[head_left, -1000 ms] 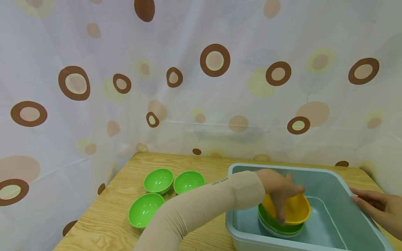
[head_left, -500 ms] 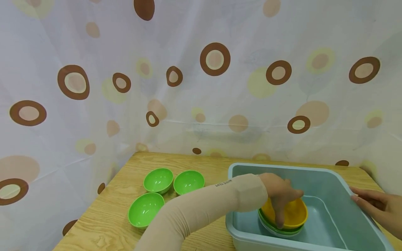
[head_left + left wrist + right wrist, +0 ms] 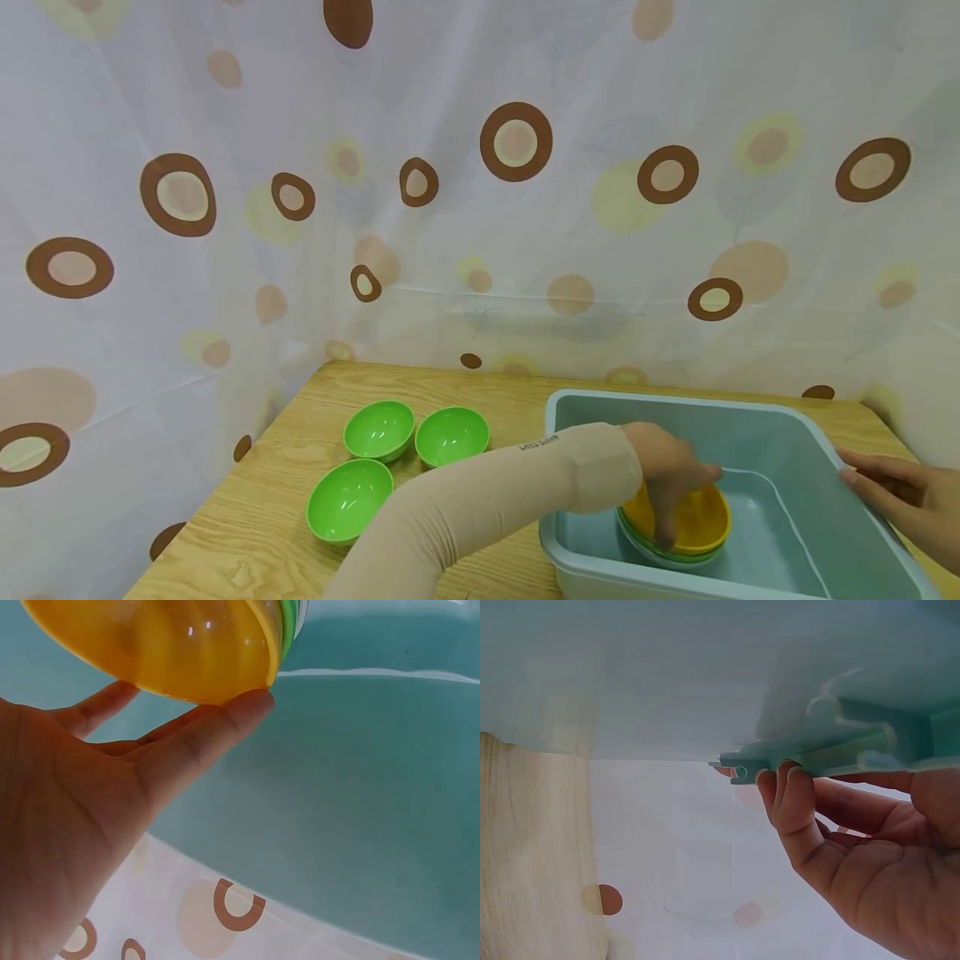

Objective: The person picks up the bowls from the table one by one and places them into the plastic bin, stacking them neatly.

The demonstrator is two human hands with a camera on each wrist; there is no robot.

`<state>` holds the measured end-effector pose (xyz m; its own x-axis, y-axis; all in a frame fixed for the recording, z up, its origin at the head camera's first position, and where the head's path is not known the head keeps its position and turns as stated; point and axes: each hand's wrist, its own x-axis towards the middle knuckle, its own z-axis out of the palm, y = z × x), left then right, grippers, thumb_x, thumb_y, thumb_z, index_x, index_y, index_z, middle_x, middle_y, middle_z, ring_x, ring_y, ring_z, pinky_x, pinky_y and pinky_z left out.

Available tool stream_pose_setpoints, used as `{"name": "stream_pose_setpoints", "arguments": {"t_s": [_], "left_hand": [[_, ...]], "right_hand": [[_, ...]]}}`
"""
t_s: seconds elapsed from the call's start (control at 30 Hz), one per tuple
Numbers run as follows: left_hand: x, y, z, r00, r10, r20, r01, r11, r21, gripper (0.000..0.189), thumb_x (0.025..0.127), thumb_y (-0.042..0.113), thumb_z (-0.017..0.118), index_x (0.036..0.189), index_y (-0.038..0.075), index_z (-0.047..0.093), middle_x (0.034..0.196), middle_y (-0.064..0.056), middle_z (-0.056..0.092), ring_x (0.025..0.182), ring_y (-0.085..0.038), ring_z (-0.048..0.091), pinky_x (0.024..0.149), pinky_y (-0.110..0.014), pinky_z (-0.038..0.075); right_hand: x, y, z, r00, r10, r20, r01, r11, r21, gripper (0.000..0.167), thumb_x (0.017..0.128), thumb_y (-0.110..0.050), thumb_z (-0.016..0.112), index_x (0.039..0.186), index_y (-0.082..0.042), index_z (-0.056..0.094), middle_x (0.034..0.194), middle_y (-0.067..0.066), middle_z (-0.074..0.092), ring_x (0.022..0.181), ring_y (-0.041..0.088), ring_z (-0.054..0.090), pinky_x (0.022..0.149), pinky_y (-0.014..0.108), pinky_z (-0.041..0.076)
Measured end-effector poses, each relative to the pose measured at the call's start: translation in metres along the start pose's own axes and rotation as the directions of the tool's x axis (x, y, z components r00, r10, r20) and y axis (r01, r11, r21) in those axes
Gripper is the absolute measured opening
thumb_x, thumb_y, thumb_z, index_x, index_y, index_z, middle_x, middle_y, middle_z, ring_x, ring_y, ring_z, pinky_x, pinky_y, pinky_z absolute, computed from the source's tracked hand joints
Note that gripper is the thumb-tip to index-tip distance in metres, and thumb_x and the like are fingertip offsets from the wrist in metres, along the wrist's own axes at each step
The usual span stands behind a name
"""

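Yellow bowl (image 3: 703, 521) under the left hand (image 3: 667, 469)

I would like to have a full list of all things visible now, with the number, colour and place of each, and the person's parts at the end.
Loose green bowls: three, bright green, on the table, left of the basin
Basin: one, pale blue-green, on the table
Yellow bowl: one, orange-yellow, top of the stack in the basin
Stacked green bowl: at least one, green, under the yellow one
Pale bowl: at least one, whitish, below the green
Table: one, light wood
Backdrop: sheet count unclear, whitish with coloured spots, behind the table
Sleeve: one, beige, left arm
Left hand: one, bare, gripping the yellow bowl
Right hand: one, bare, holding the basin's rim
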<state>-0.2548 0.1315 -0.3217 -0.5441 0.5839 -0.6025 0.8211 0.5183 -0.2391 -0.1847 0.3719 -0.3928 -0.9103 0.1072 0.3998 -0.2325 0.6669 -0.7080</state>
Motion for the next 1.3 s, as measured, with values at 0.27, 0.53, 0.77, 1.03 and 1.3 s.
{"name": "stream_pose_setpoints", "arguments": {"t_s": [0.27,0.53,0.77,1.03,1.3], "left_hand": [[0.0,0.0,-0.001,1.0,-0.001,0.008,0.001,1.0,-0.002,0.101,0.073,0.055,0.077,0.15,0.045,0.012,0.127,0.019,0.04,0.108,0.001,0.043,0.088,-0.019,0.039],[-0.003,0.003,0.0,0.999,-0.042,0.006,0.042,0.999,0.019,0.103,0.073,0.057,0.076,0.15,0.046,0.01,0.128,0.021,0.039,0.11,0.003,0.043,0.09,-0.018,0.038],[-0.007,0.005,-0.002,0.997,-0.067,0.045,0.067,0.998,0.006,0.105,0.074,0.058,0.075,0.151,0.047,0.005,0.139,0.025,0.034,0.121,0.006,0.038,0.097,-0.018,0.033],[-0.01,0.007,-0.002,0.996,-0.075,0.037,0.075,0.997,0.019,0.104,0.074,0.057,0.075,0.151,0.047,0.005,0.141,0.024,0.03,0.124,0.005,0.035,0.098,-0.019,0.033],[-0.013,0.004,-0.005,0.997,-0.07,0.027,0.069,0.997,0.033,0.102,0.073,0.06,0.074,0.15,0.049,0.008,0.147,0.018,0.02,0.126,0.001,0.033,0.099,-0.023,0.035]], "right_hand": [[0.002,-0.002,0.0,1.0,0.001,0.005,-0.001,0.996,-0.084,0.026,0.096,-0.007,0.059,0.115,0.009,0.063,0.08,-0.04,0.046,0.061,-0.009,0.056,0.05,0.015,0.047],[0.003,0.007,0.0,1.0,0.001,-0.009,-0.001,0.999,-0.045,0.019,0.094,-0.006,0.061,0.11,-0.01,0.069,0.081,-0.04,0.048,0.061,-0.007,0.057,0.05,0.015,0.046],[0.0,0.006,-0.001,1.0,-0.008,-0.022,0.008,1.0,0.005,0.036,0.093,-0.004,0.061,0.094,-0.04,0.06,0.083,-0.04,0.049,0.063,-0.009,0.057,0.05,0.014,0.046],[-0.002,0.001,-0.001,1.0,0.009,-0.012,-0.009,1.0,-0.019,0.027,0.094,-0.006,0.061,0.094,-0.032,0.062,0.082,-0.04,0.047,0.063,-0.009,0.056,0.051,0.014,0.046],[-0.002,0.001,0.0,1.0,0.005,-0.003,-0.005,1.0,-0.013,0.033,0.094,-0.007,0.061,0.098,-0.04,0.062,0.083,-0.04,0.048,0.064,-0.01,0.056,0.052,0.013,0.046]]}}
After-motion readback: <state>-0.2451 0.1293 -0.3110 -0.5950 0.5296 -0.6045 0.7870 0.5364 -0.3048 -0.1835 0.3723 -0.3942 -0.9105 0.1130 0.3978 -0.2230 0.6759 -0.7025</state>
